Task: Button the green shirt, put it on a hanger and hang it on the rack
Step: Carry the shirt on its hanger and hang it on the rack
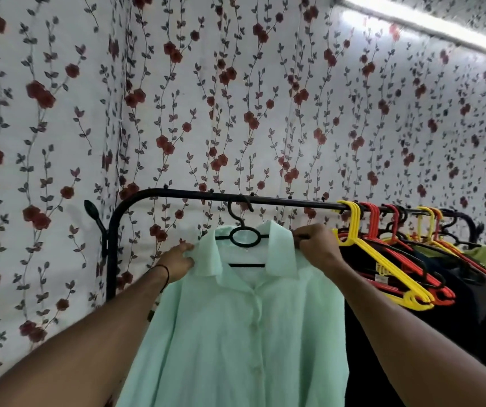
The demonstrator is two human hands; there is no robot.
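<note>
shirt (236, 333) on hanger (243, 239), on rack (177, 193)

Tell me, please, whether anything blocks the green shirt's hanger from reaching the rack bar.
Nothing visible does. The black hanger has its hook at the rack bar, on a bare stretch left of the yellow and red hangers. The left hand and right hand grip the green shirt at its shoulders.

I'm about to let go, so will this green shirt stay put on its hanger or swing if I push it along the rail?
Probably floppy: the green shirt drapes in folds below the black hanger. It looks thin and light, so a push would likely swing it from the hook on the rail.
</note>
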